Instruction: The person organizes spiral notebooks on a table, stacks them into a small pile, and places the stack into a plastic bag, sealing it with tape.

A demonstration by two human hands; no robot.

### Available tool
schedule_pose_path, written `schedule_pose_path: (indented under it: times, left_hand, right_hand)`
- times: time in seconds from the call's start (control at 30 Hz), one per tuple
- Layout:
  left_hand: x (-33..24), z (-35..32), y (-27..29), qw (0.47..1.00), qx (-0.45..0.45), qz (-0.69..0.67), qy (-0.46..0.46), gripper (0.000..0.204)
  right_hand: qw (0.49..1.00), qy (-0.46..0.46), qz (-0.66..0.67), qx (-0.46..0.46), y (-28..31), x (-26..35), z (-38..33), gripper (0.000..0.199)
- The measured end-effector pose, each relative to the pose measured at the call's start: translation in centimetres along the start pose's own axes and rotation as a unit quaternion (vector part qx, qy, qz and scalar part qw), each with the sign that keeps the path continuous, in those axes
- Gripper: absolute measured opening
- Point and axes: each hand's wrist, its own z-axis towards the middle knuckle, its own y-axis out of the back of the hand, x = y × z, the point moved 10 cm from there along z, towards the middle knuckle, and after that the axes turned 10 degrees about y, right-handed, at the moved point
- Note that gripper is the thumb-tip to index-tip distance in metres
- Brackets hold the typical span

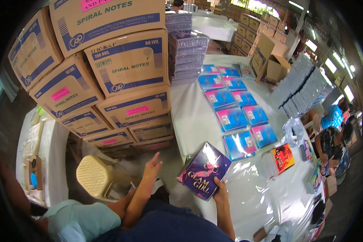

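My right hand [220,190] grips a spiral notebook [205,169] by its lower right corner, with the thumb on the cover. The cover is dark purple with a pink figure and pale lettering, and the wire binding runs along its upper left side. It is tilted above the near left edge of the white-covered table [246,183]. My left hand [151,164] is raised left of the notebook, apart from it and holding nothing, its fingers partly stretched out. Beyond the notebook, blue and pink notebooks [232,119] lie in two rows of stacks.
Stacked cartons [129,64] rise at the left, beside wrapped notebook piles [188,54]. A cream plastic stool [93,175] stands below them. Orange-covered notebooks [281,159] lie to the right. Someone's teal sleeve [84,220] is close on my left; other people [334,135] sit at the right.
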Motion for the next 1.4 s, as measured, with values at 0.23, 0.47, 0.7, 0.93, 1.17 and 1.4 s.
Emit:
schedule_pose_path:
  times: [0.23, 0.47, 0.7, 0.93, 1.17, 1.4]
  left_hand:
    - [-5.8, -0.4, 9.5, 0.989, -0.097, -0.057, -0.092, 0.056]
    - [-10.1, -0.7, 23.1, 0.968, -0.207, -0.039, -0.135, 0.063]
    - [-10.1, -6.1, 29.2, 0.924, -0.356, -0.114, -0.082, 0.062]
    - [-5.5, -1.0, 29.0, 0.926, -0.322, -0.182, -0.074, 0.066]
    - [-10.7, 1.9, 23.0, 0.940, -0.310, -0.139, -0.028, 0.067]
    - [-9.7, 5.3, 21.6, 0.946, -0.290, -0.142, 0.010, 0.058]
  right_hand:
    - [0.996, 0.037, -0.029, 0.082, -11.8, 3.5, 9.1, 0.049]
    - [0.974, 0.194, -0.005, 0.115, -24.1, 11.0, 22.8, 0.046]
    - [0.946, 0.279, 0.101, 0.132, -36.8, 19.6, 33.3, 0.048]
    - [0.928, 0.336, 0.145, 0.071, -47.1, 24.0, 45.1, 0.046]
    - [0.942, 0.309, 0.120, -0.054, -52.8, 21.2, 52.5, 0.065]
    - [0.944, 0.302, -0.056, -0.120, -52.3, 20.0, 53.8, 0.094]
